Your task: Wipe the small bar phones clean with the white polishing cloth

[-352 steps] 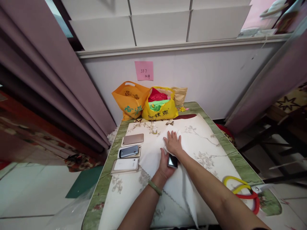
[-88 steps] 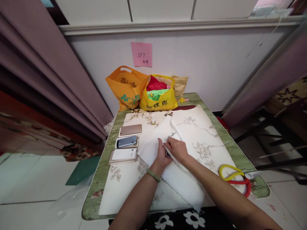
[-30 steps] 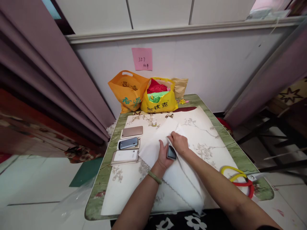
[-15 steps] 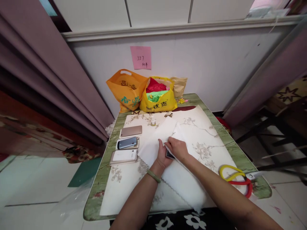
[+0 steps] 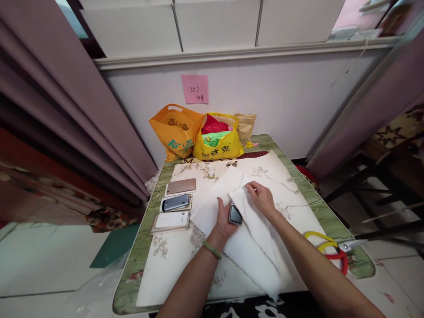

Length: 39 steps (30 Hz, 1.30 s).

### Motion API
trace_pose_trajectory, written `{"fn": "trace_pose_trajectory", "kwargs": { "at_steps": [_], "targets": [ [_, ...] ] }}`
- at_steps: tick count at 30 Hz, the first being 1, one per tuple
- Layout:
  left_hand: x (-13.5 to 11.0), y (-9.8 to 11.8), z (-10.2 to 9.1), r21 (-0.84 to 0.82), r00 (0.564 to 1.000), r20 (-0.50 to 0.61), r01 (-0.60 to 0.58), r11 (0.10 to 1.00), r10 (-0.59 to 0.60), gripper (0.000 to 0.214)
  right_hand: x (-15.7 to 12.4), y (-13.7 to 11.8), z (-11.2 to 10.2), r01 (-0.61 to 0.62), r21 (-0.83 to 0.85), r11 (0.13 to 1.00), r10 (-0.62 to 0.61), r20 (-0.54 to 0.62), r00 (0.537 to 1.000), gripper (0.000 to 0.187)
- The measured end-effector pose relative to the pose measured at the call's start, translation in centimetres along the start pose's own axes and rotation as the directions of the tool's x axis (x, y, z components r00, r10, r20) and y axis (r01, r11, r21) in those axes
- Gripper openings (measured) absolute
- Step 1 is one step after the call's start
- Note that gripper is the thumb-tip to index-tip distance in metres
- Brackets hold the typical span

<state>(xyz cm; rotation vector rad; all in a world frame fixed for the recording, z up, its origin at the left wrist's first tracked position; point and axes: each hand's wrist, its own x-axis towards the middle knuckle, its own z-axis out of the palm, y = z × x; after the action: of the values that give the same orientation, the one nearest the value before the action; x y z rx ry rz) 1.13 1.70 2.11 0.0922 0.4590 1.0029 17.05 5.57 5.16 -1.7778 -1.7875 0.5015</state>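
My left hand (image 5: pixel 226 219), with a green bangle at the wrist, holds a small silver-edged device with a dark screen (image 5: pixel 235 214). Its thumb points up and away from the device, and the other fingers are mostly hidden. In my right hand (image 5: pixel 261 197) an edge of the white cloth (image 5: pixel 253 234) is pinched between the fingertips, just right of the device. The cloth has a scalloped edge and spreads over the middle of the table, part of it folded up beside the screen.
Several phones, including a blue-grey phone (image 5: pixel 175 202), lie along the left side. Scissors with yellow and red handles (image 5: pixel 331 249) rest at the right edge. An orange bag (image 5: pixel 179 132), a yellow bag (image 5: pixel 218 149) and a brown paper pouch (image 5: pixel 245 126) stand at the back.
My right hand has moved right and away from the device, drawing the cloth's edge with it. More of the screen shows now. The left hand keeps its hold, and the view has tilted up slightly.
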Motion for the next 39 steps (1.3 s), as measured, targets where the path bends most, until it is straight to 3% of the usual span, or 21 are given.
{"fn": "trace_pose_trajectory", "kwargs": {
  "at_steps": [3, 5, 8, 13, 18, 23, 26, 28, 30, 35, 39],
  "targets": [
    [-0.1, 0.0, 0.4, -0.002, 1.000, 0.004, 0.009, 1.000, -0.009, 0.064, 1.0, 1.8, -1.2, -0.231, -0.044, 0.972, 0.227, -0.079, 0.971, 0.035],
    [-0.1, -0.2, 0.4, 0.001, 1.000, -0.013, 0.004, 1.000, -0.004, 0.051, 1.6, 2.6, -1.3, -0.299, -0.087, 0.950, 0.294, -0.067, 0.953, 0.034],
    [0.1, -0.5, 0.2, 0.020, 0.999, -0.048, -0.005, 1.000, 0.006, 0.037, 2.1, 3.0, -0.5, -0.308, -0.124, 0.943, 0.308, -0.020, 0.951, 0.033],
    [0.3, -0.7, -0.4, 0.050, 0.995, -0.094, 0.025, 0.998, -0.020, 0.035, 1.9, 2.9, 0.8, -0.304, -0.163, 0.939, 0.312, 0.025, 0.950, 0.027],
    [0.6, -0.5, -0.5, 0.069, 0.989, -0.147, 0.028, 0.997, -0.018, 0.029, 1.7, 3.6, 0.3, -0.325, -0.202, 0.924, 0.325, -0.034, 0.945, 0.038],
    [0.9, -0.5, -0.9, 0.077, 0.984, -0.180, 0.023, 0.997, -0.009, 0.024, 0.6, 3.4, -0.4, -0.329, -0.148, 0.933, 0.306, -0.154, 0.939, 0.035],
    [1.0, -0.5, -0.9, 0.061, 0.990, -0.133, 0.045, 0.997, -0.037, 0.027, -1.3, 1.9, -0.1, -0.210, 0.054, 0.976, 0.217, -0.208, 0.954, 0.034],
    [1.0, -0.5, -0.7, 0.041, 0.996, -0.077, 0.058, 0.997, -0.055, 0.030, -2.7, 0.5, 0.7, -0.044, 0.178, 0.983, 0.067, -0.126, 0.990, 0.031],
    [0.9, -0.4, -0.4, 0.022, 0.997, -0.041, 0.068, 0.997, -0.067, 0.035, -3.9, -0.7, 1.7, 0.078, 0.220, 0.972, -0.067, -0.057, 0.996, 0.030],
    [0.6, -0.1, -0.3, -0.017, 0.998, -0.011, 0.055, 0.998, -0.056, 0.051, -5.3, -2.1, 3.4, 0.119, 0.196, 0.973, -0.104, -0.083, 0.991, 0.021],
    [0.3, 0.0, -0.8, -0.074, 0.998, -0.034, 0.048, 0.996, -0.051, 0.061, -6.8, -2.0, 3.4, 0.187, 0.253, 0.949, -0.190, -0.015, 0.982, 0.018]
  ]
}}
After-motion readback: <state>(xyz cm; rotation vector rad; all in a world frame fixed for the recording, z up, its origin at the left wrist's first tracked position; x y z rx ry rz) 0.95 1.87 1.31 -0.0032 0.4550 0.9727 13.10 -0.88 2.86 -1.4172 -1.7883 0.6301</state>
